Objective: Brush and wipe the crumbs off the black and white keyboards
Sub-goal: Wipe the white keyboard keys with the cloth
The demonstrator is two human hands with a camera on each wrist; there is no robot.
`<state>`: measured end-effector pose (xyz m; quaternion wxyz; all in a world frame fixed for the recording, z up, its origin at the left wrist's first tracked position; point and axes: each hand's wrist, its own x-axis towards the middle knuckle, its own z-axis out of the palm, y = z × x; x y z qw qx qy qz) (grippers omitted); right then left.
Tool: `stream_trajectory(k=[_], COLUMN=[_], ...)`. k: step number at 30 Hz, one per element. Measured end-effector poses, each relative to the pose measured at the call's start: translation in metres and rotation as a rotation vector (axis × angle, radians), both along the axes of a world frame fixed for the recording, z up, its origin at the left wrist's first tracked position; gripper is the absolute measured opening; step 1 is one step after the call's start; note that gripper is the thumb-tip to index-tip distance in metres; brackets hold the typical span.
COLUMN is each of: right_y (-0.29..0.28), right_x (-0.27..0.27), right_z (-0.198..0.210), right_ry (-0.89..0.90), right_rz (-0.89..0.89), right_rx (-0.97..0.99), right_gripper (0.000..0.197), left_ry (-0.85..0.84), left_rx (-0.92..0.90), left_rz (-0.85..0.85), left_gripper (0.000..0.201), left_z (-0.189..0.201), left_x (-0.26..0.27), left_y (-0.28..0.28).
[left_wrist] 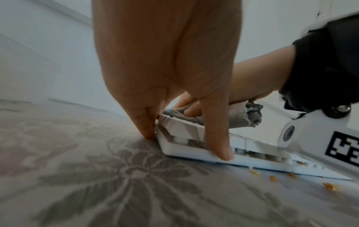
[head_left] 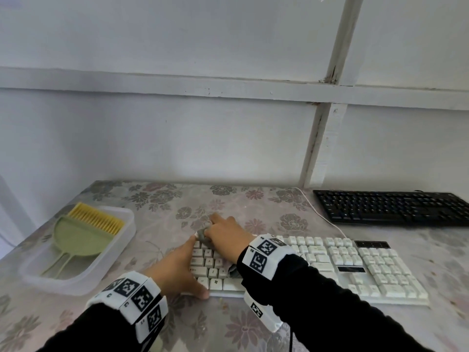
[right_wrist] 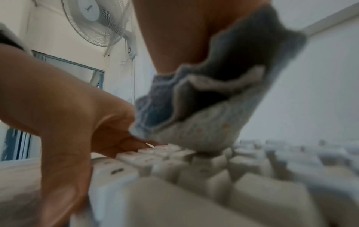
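On the floral table (head_left: 253, 323), the right hand (head_left: 225, 231) bunches a cloth (right_wrist: 204, 107) on the white keyboard (head_left: 355, 265); beside it, the left hand (head_left: 177, 265), fingers straight, braces the end.

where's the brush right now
In the head view, the brush lies on the green dustpan in the clear tray, at the table's left, beyond the left hand.

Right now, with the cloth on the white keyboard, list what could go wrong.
1. Crumbs lie on the tablecloth along the white keyboard's front edge; wiping toward them may only add more.
2. The gray cloth held by the right hand may push bits between the keys.
3. The left hand braces only the left end, so the keyboard could pivot.
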<state>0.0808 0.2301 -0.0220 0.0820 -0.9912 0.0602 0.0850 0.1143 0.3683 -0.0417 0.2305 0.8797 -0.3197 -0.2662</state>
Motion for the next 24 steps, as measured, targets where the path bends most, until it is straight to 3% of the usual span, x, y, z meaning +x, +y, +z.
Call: stream_trajectory(k=[5, 10, 14, 24], right_y=[-0.015, -0.042, -0.058, -0.09], right_x=[-0.016, -0.03, -0.046, -0.068], right_z=[0.004, 0.004, 0.007, 0.006], right_ry=[-0.021, -0.002, 0.016, 0.09], right_rz=[-0.022, -0.083, -0.125, -0.247], right_rx=[-0.078, -0.035, -0.033, -0.035], right_gripper=[0.03, 0.028, 0.039, 0.017], left_ry=[-0.007, -0.029, -0.036, -0.038], left_rx=[0.015, 0.034, 0.043, 0.028], left_rz=[0.014, 0.026, 0.024, 0.012], left_gripper=[0.129, 0.128, 0.128, 0.127], left_z=[-0.004, -0.004, -0.005, -0.005], left_x=[0.002, 0.001, 0.002, 0.002], left_y=[0.0, 0.0, 0.001, 0.002])
